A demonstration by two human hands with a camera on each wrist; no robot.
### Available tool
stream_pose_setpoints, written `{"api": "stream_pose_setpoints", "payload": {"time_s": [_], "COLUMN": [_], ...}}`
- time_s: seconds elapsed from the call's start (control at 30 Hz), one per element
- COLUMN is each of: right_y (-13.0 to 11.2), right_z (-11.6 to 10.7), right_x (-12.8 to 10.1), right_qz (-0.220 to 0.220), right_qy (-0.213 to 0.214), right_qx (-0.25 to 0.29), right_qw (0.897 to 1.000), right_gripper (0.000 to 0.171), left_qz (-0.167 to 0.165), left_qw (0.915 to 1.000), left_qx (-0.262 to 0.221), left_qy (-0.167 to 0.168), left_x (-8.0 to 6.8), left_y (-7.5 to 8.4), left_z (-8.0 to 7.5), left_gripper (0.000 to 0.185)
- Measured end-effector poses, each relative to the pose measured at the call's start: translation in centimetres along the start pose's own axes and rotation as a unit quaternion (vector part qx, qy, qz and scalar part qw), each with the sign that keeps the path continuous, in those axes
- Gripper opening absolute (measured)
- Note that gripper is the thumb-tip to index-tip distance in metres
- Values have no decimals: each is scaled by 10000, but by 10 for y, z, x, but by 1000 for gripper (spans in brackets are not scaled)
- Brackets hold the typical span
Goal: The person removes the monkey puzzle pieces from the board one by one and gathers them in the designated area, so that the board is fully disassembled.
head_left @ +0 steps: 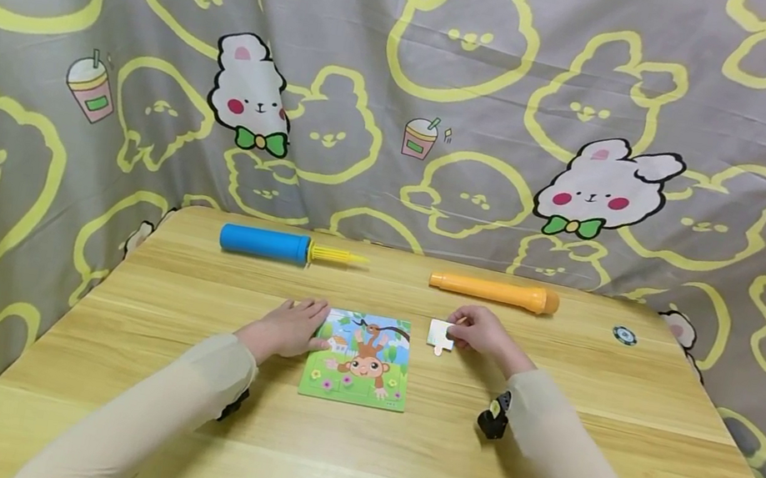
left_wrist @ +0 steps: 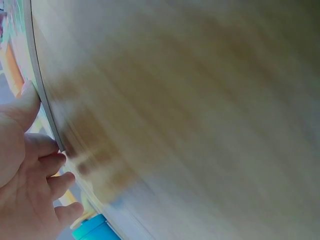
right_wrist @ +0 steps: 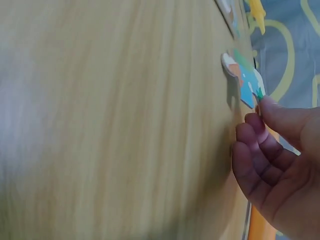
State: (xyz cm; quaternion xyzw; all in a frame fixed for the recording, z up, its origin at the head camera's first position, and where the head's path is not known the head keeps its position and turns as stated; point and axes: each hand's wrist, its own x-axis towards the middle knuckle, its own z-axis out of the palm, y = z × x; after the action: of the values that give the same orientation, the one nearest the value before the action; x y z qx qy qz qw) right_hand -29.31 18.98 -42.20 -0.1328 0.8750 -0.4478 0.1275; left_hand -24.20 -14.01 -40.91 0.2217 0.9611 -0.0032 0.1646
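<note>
A grey cloth backdrop (head_left: 449,115), soft and slightly creased, hangs behind and around the scene, printed with yellow bunny outlines, white bunnies in green bow ties and small drink cups. Below it lies a table (head_left: 344,469) of pale wood-grain laminate, smooth, with rounded far corners. Near its far edge lie two plastic cylinders, well apart: a blue pump (head_left: 266,243) with a ribbed yellow nozzle, and an orange tube (head_left: 493,292) that widens at its right end. A small round dark disc (head_left: 624,335) sits far right; any marking on it is too small to read.

At table centre lies the puzzle board (head_left: 359,359), a flat glossy rectangle showing a cartoon monkey on green grass. The left hand (head_left: 288,328) rests flat at its left edge, fingers straight and touching the rim. Just beside the board's upper right corner, the right hand (head_left: 481,332) pinches a puzzle piece (head_left: 440,334), thin card with knobbed edges, between thumb and fingertips. No legible writing shows anywhere.
</note>
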Motion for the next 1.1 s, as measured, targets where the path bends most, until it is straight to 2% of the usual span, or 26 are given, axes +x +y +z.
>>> {"api": "stream_pose_setpoints", "payload": {"time_s": [0.33, 1.1], "right_y": [6, 3], "right_z": [-2, -3], "right_x": [1, 2], "right_qz": [221, 275], "right_qy": [-8, -2], "right_qx": [-489, -494], "right_qw": [9986, 9984], "right_gripper": [10, 11], "left_qz": [-9, -9], "left_qw": [10000, 10000], "left_qx": [53, 44], "left_qy": [-1, -28], "left_x": [1, -1], "left_y": [1, 2], "left_z": [2, -1], "left_gripper": [71, 70]}}
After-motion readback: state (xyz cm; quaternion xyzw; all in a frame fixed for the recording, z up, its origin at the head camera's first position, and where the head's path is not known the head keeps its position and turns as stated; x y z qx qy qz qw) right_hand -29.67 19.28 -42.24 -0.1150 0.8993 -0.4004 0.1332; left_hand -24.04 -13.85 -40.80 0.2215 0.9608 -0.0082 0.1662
